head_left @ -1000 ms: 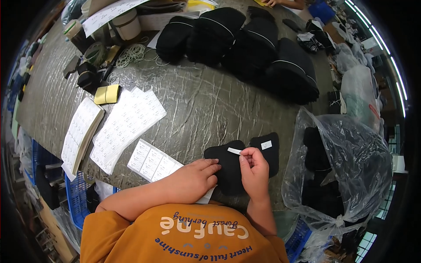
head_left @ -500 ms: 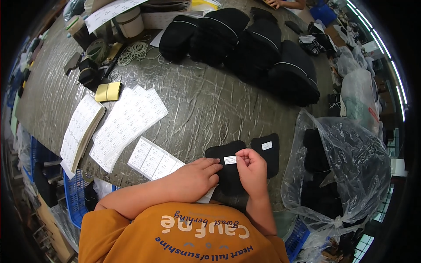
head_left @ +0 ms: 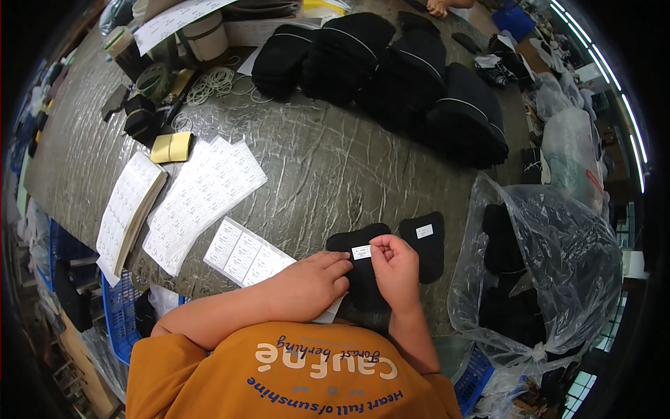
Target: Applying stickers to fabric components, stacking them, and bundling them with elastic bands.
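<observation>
A black fabric piece (head_left: 368, 290) with rounded corners lies in front of me on the table. My right hand (head_left: 396, 269) pinches the right end of a small white sticker label (head_left: 361, 252) at the upper part of this piece. Bent over its left edge, my left hand (head_left: 317, 281) rests with fingers laid down and fingertips near the label's left end. Under and beside that hand is a white sheet of labels (head_left: 244, 253). Just right of my right hand lies another black fabric piece (head_left: 427, 255), bearing its own white label (head_left: 424, 231).
Bundles of black fabric pieces (head_left: 412, 77) tied with bands lie across the back. Left are printed label sheets (head_left: 206, 199), a thick pad (head_left: 129, 209) and a yellow packet (head_left: 172, 146). A clear plastic bag (head_left: 572, 258) holding black pieces stands right. Another person's hand (head_left: 438, 7) shows at the far edge.
My right hand has shifted slightly left and up, and the label with it. My left hand stays in place. The other person's hand at the far edge has moved a little.
</observation>
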`<action>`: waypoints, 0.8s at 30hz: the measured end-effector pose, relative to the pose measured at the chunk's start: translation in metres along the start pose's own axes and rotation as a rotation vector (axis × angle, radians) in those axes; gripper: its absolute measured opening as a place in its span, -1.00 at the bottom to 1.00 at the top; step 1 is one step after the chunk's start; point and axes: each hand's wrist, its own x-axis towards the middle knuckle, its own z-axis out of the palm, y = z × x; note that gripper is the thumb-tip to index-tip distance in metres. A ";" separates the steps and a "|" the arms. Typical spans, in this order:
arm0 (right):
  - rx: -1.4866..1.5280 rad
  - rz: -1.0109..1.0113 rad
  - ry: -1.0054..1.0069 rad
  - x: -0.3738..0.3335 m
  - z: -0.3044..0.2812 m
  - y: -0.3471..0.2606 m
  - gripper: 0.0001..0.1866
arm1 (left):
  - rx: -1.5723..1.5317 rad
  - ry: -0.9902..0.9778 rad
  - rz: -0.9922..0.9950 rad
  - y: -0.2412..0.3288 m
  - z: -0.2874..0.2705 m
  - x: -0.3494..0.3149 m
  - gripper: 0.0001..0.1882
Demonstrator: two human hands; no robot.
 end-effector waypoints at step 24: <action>-0.248 -0.126 0.236 0.004 -0.001 0.004 -0.64 | 0.271 -0.049 0.034 0.001 0.005 0.009 -0.72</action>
